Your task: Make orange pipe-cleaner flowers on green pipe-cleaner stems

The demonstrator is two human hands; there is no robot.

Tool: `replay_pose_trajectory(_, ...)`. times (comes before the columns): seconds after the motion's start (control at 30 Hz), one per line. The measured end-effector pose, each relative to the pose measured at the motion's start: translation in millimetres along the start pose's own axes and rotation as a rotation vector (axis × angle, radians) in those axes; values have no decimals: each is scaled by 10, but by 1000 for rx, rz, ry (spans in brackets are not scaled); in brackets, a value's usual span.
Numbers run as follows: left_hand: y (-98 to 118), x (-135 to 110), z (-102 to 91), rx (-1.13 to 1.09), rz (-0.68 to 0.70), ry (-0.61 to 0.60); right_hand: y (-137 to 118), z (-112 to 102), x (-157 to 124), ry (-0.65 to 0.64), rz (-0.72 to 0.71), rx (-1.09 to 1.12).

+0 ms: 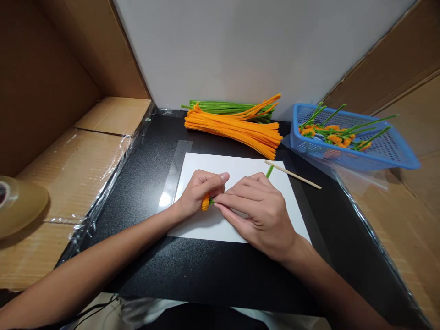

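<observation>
My left hand (199, 192) is closed around a small coiled orange pipe-cleaner piece (205, 202), part of which shows below the fingers. Thumb and forefinger of my right hand (259, 208) pinch a green pipe cleaner (270, 171) close to where it meets the orange coil. The green stem passes under the right hand, and its tip sticks out above the knuckles. Both hands are over a white sheet of paper (199, 229). Just beyond the right hand, a thin wooden stick (294, 174) lies across the paper's upper right edge.
Bundles of orange pipe cleaners (237, 130) and green pipe cleaners (220, 107) lie at the back of the black table (154, 261). A blue basket (354, 158) at right holds several orange pieces with green stems. A tape roll (20, 206) rests on cardboard at left.
</observation>
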State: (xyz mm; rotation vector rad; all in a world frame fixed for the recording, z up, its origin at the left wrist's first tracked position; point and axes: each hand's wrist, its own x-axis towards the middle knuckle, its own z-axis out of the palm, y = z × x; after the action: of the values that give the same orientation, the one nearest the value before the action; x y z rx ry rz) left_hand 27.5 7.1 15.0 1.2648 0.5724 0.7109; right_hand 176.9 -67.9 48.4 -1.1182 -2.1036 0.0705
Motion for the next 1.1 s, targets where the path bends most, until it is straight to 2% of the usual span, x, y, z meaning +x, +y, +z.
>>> replay_pose_trajectory(0.1,-20,-11,12,-66,5,10,-3,-13,11,12,-16,-33)
replay_pose_trajectory(0.27,-19,-8,59,-162,37,78,1,4,14,65,38,-20)
replay_pose_trajectory(0.57,-21,12,29,-54,34,121,-30,37,-16,60,-39,-135)
replay_pose_trajectory(0.67,-25,33,2,61,75,194,-10,20,-19,-13,39,-138)
replay_pose_trajectory(0.8,-19,33,-10,232,128,225,17,40,-27,-135,184,-18)
replay_pose_trajectory(0.97,-17,13,-29,334,214,232,-1,76,-21,-153,346,150)
replay_pose_trajectory(1.1,-33,18,-55,376,210,186,10,78,-25,-176,370,166)
